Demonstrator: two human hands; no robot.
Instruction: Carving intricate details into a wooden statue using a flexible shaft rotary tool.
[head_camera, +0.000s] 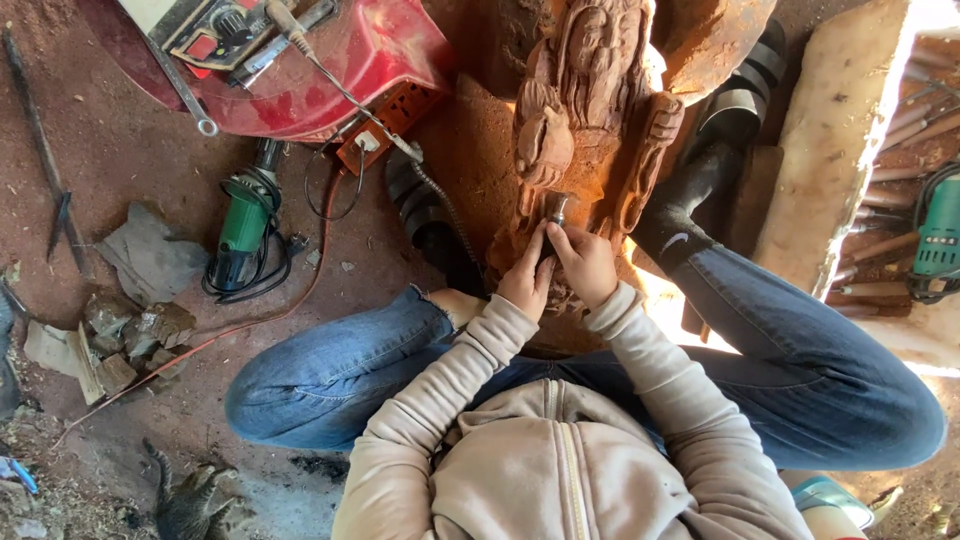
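Both hands (558, 268) w/ metal handpiece (558, 210) against reddish wood carving (590, 110), green grinder (243, 235) nearby.

1. A label plate (205, 35) sits on top of the red machine housing (330, 75) at the far left of the scene. It is a tilted, roughly rectangular panel, black and grey, with a small red patch and a dark round knob on it. A pale cream panel (150, 12) adjoins it at the far edge of the view.
2. A small pale mark shows on the side of the black sock (672, 243), right of centre; too small to tell more.
3. No packages, signs or screens are visible.
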